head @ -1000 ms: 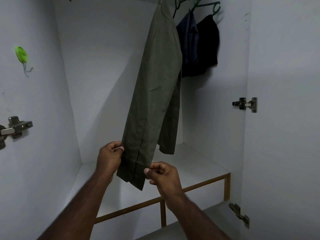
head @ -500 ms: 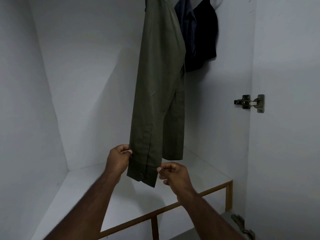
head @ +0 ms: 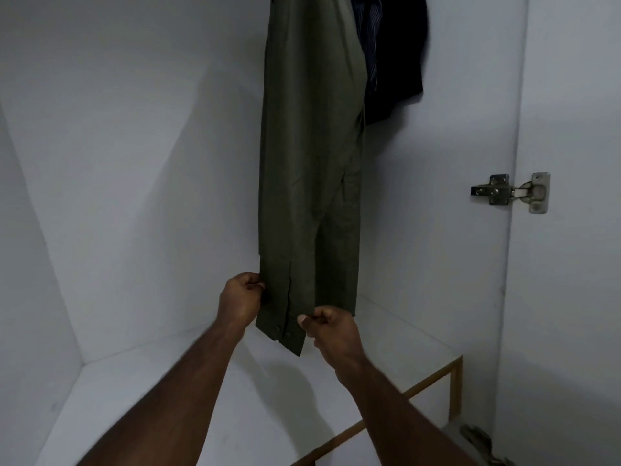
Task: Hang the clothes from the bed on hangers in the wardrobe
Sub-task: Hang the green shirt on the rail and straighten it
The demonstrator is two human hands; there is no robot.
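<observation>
Olive green garment (head: 309,163) hangs inside the white wardrobe (head: 134,163) (dark clothes (head: 393,55) just behind it), left hand (head: 240,302) and right hand (head: 331,332) each pinching its buttoned cuff.

Open room lies left of the hanging olive-green fabric garment (head: 302,163); dark hanging clothes (head: 396,55) crowd the wardrobe's right wall.

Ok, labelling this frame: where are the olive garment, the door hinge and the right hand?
olive garment (head: 302,169), head view, mid fabric.
door hinge (head: 514,193), head view, metal arm.
right hand (head: 331,332), head view, knuckles.
</observation>
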